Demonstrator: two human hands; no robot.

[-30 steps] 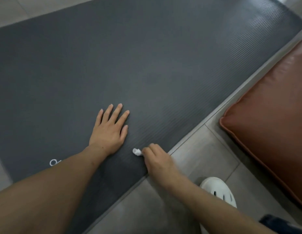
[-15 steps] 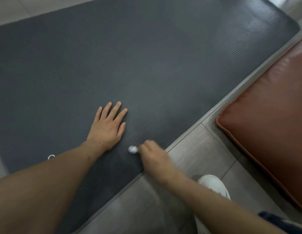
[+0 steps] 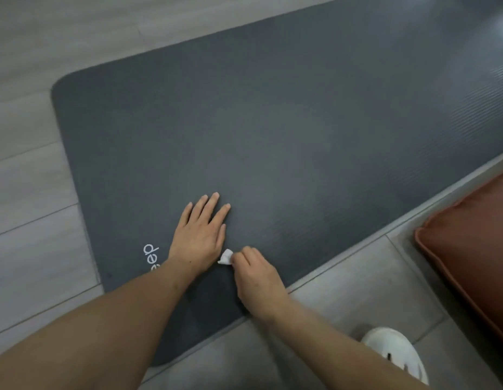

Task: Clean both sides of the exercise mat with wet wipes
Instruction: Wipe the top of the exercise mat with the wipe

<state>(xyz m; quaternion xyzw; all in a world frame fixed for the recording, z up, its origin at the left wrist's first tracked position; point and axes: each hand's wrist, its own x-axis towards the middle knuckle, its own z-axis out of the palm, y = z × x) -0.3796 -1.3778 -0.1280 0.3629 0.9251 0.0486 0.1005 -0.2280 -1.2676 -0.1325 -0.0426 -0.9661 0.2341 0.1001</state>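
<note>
Person crouching over grey exercise mat (image 3: 272,130) lying flat on floor (image 3: 28,178). Left hand (image 3: 201,237) pressing open-palmed near mat's end. Right hand (image 3: 258,280), grip pinching balled wet wipe (image 3: 225,257), now working closer beside left than a second ago, scrubbing near edge; underside apparently pending.

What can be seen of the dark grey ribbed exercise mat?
The dark grey ribbed foam exercise mat lies flat on the pale floor, its rounded corners in view. White lettering sits near its end. The left hand presses flat on it; the right hand holds a small white wipe against it.
</note>
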